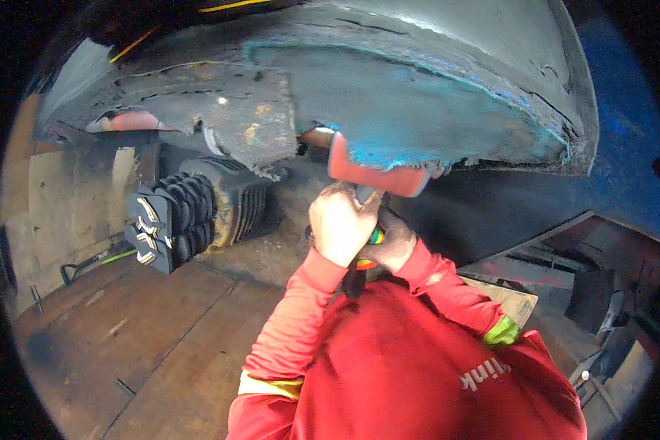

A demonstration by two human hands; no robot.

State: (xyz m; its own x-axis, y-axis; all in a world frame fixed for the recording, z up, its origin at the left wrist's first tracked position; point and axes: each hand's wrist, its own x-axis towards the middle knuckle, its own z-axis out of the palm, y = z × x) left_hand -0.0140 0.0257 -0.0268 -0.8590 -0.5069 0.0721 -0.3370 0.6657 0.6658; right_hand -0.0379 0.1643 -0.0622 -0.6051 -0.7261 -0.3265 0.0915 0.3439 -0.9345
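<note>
Close together in front of my chest, my left hand (342, 222) and my right hand (396, 242) are both closed. Between them shows a dark piece with green, yellow and red stripes (367, 260), mostly covered by my fingers; its kind is hidden. My right fingers wrap round it, and my left fingers appear to grip the same piece. Just above the hands is a smooth red block with a grey rim (377, 176). Its upper part lies behind the frayed edge of a dusty, blue-stained hood (418, 103). Whether my fingertips touch the block I cannot tell.
To the left, several dark flip-flops with striped straps (150, 227) stand stacked beside a ridged dark stack (245, 205) on the brown floor panels (124, 330). A green-edged tool (117, 257) lies near the wall. At right is a dark framed structure (564, 271).
</note>
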